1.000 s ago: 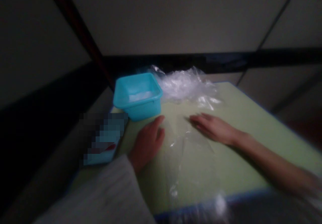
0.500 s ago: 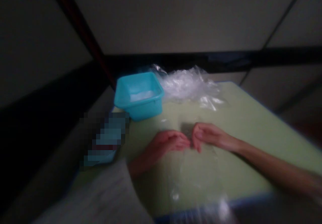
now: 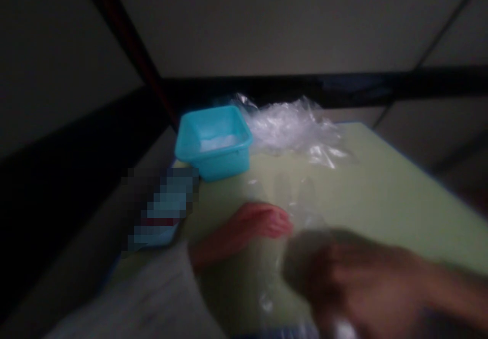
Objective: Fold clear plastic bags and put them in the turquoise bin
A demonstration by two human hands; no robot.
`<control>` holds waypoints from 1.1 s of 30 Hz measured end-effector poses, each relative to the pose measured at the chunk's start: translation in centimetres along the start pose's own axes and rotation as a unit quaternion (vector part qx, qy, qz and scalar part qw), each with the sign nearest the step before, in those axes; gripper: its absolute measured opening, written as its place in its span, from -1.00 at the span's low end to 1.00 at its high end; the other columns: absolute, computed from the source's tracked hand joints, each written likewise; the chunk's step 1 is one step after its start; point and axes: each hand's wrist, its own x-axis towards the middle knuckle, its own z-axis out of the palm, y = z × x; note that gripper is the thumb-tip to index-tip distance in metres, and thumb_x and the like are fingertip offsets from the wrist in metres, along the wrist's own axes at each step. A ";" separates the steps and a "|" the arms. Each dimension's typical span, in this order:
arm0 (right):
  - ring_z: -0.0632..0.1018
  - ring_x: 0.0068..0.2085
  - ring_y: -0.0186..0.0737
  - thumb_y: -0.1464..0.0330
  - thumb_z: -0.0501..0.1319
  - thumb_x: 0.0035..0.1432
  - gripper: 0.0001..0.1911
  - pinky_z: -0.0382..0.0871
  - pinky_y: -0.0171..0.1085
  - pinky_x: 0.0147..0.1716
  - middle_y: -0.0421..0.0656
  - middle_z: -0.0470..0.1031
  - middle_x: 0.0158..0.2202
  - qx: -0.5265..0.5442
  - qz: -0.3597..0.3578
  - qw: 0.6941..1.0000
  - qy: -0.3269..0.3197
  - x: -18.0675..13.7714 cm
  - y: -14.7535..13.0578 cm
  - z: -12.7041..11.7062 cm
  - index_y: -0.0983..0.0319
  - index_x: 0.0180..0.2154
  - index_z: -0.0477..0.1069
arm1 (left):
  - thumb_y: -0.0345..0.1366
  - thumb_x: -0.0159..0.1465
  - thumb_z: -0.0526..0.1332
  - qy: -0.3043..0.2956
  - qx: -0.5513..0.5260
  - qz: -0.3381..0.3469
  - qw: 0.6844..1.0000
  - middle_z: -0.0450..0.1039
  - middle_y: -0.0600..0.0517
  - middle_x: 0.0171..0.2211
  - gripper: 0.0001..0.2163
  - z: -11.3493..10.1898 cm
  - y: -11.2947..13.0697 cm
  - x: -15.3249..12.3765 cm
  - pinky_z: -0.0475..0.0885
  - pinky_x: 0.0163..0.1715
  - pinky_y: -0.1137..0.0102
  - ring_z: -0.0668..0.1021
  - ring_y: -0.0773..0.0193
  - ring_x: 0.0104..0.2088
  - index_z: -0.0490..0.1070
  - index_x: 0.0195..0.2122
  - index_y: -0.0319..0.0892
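My left hand (image 3: pixel 267 219) rests on the table with its fingers curled closed, against a thin clear plastic bag (image 3: pixel 269 278) that lies flat and stretches toward the near edge. The bag's see-through outline is faint, and whatever the curled fingers cover is hidden. To the right and nearer to me, my right hand (image 3: pixel 354 283) is raised over the table and badly smeared by motion. Its fingers cannot be made out. A bright glint of plastic shows just below it, but whether the hand grips it is unclear.
A turquoise plastic basin (image 3: pixel 224 163) with something white inside stands at the table's back left. Beside it lies a crumpled heap of clear plastic (image 3: pixel 285 128). A pixelated bluish object (image 3: pixel 168 209) sits at the left edge of the pale green table (image 3: pixel 381 186). Walls rise behind.
My right hand has moved from beside my left hand toward me and up, now looking larger and blurred. My left hand stays nearly in place, its fingers curled more tightly.
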 end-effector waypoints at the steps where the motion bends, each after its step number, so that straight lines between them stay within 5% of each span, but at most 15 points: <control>1: 0.47 -0.43 -0.29 0.32 0.32 -0.04 -0.84 0.32 -0.31 -0.44 -0.22 0.50 -0.46 -0.020 0.002 1.000 -0.004 -0.1 -0.4 0.3 0.23 -0.39 0.41 | -0.10 0.20 0.21 -0.005 0.011 -0.007 1.000 0.55 -0.18 -0.22 -0.67 0.0 -0.1 0.0 0.44 -0.15 0.25 0.58 0.07 -0.16 0.47 -0.21 -0.30; 5: 0.53 -0.22 -0.25 0.44 0.21 0.11 -0.74 0.40 -0.29 -0.23 -0.17 0.54 -0.21 -0.048 0.037 0.997 0.043 -1.8 -1.4 1.9 0.19 -0.10 0.40 | -0.09 0.18 0.24 -0.001 0.004 0.006 1.000 0.54 -0.18 -0.19 -0.66 -0.1 0.1 -0.2 0.44 -0.12 0.23 0.57 0.04 -0.14 0.47 -0.18 -0.30; 10: 0.52 -0.15 -0.28 0.44 0.15 0.19 -0.67 0.41 -0.35 -0.12 -0.21 0.53 -0.14 -0.054 0.062 0.993 0.080 -3.1 -2.2 3.2 0.18 0.02 0.33 | -0.07 0.18 0.24 -0.005 -0.013 0.001 1.000 0.54 -0.21 -0.19 -0.62 -0.5 0.5 -0.4 0.45 -0.14 0.23 0.57 0.04 -0.15 0.46 -0.17 -0.32; 20: 0.51 -0.23 -0.27 0.44 0.13 0.20 -0.75 0.43 -0.30 -0.24 -0.15 0.52 -0.16 -0.049 0.052 0.994 0.079 -2.5 -2.5 1.2 0.21 -0.05 0.34 | -0.14 0.24 0.20 -0.039 0.031 -0.011 0.999 0.54 -0.21 -0.18 -0.68 -0.9 -0.6 -0.3 0.44 -0.12 0.24 0.57 0.08 -0.15 0.45 -0.14 -0.31; 24: 0.48 -0.39 -0.31 0.43 0.15 0.14 -0.95 0.37 -0.33 -0.36 -0.20 0.50 -0.43 -0.030 0.014 0.997 0.075 -1.4 -1.9 -0.6 0.21 -0.37 0.38 | -0.16 0.25 0.18 -0.046 0.017 -0.026 0.998 0.53 -0.16 -0.15 -0.70 -0.7 -0.2 -0.4 0.41 -0.09 0.22 0.56 0.07 -0.12 0.46 -0.13 -0.28; 27: 0.46 -0.42 -0.33 0.52 0.12 0.07 -0.90 0.34 -0.33 -0.38 -0.19 0.46 -0.50 0.042 0.058 0.981 0.179 -0.8 -1.0 -1.9 0.24 -0.44 0.34 | -0.12 0.25 0.17 -0.046 0.006 -0.042 0.998 0.53 -0.13 -0.14 -0.68 -0.7 -0.1 -0.3 0.39 -0.06 0.21 0.54 0.06 -0.10 0.48 -0.14 -0.25; 33: 0.42 -0.52 -0.40 0.46 0.16 0.12 -0.91 0.29 -0.40 -0.54 -0.22 0.44 -0.55 0.226 0.138 0.889 0.374 -1.4 1.4 -3.3 0.24 -0.44 0.31 | 0.13 0.22 0.05 -0.018 -0.014 -0.062 0.998 0.56 -0.09 -0.18 -0.49 -1.5 -1.0 -0.1 0.35 -0.03 0.24 0.55 0.08 -0.12 0.53 -0.20 -0.22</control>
